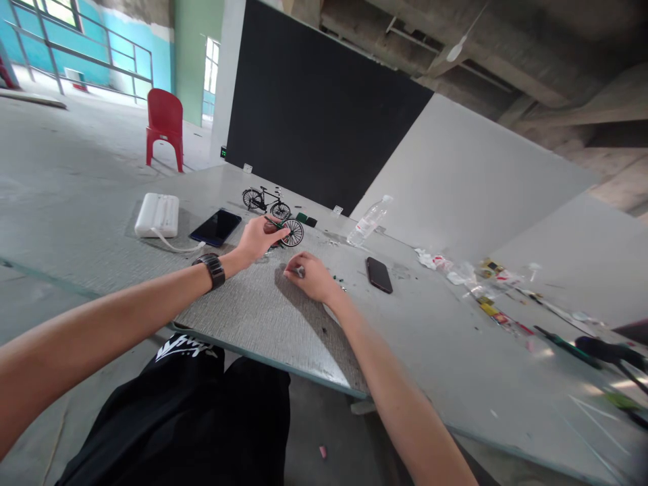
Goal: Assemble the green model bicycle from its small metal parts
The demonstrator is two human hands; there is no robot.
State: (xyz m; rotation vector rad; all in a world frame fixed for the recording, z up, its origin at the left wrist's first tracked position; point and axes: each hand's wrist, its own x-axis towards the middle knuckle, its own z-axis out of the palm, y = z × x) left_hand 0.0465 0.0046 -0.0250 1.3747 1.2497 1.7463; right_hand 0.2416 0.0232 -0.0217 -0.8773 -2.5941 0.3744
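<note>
Left hand [257, 239] pinching a spoked wheel [295, 233] over the table [243, 310], right hand [312, 278] curling its fingers near it, any hold there impossible to tell, model bicycle [266, 201] standing just behind the wheel, blue phone [216, 227] lying leftward, black phone [379, 275] and bottle [368, 223] resting rightward.

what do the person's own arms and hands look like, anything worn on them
Both forearms are bare, with no sleeves in view. The left hand is ungloved, and its wrist wears a broad black band with a segmented, link-like surface; whether it is a watch or a bracelet can't be told. The right hand is ungloved too, with nothing visible on its wrist.
</note>
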